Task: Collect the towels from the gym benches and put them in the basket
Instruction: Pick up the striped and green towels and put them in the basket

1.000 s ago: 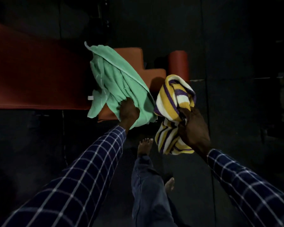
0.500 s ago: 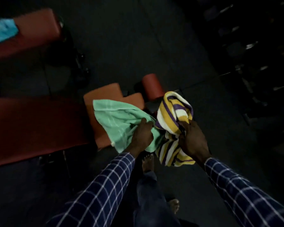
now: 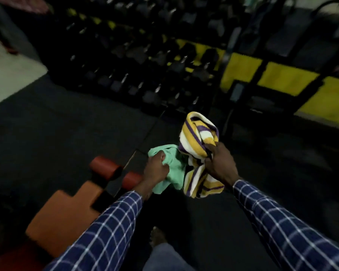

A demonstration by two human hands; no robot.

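Two towels in hand, none left on the visible stretch of bench. Green towel [image 3: 173,166] bunched in the left hand [image 3: 156,169], fingers curled tight into a fist around the cloth, loose corner hanging below the wrist. Striped towel [image 3: 199,137], yellow, white and purple, gripped in the right hand [image 3: 219,165], fingers closed round its gathered middle, one fold standing above the knuckles and the rest drooping beneath. Towels touching each other between the hands, held out in front at about waist level over the dark floor [image 3: 57,133].

Likely step: carrying, with the pick-up done and the drop still to come. No basket anywhere in view, so next move calls for turning or walking to find it, keeping both fists closed so no end trails underfoot near the bare foot [image 3: 158,236].

Further out: one orange bench pad [image 3: 67,216] at lower left, two red roller pads [image 3: 106,167] just beyond it, one dumbbell rack [image 3: 145,61] along the far side, blurred, with yellow panels [image 3: 286,79] to its right. Count of dumbbells impossible to make out.
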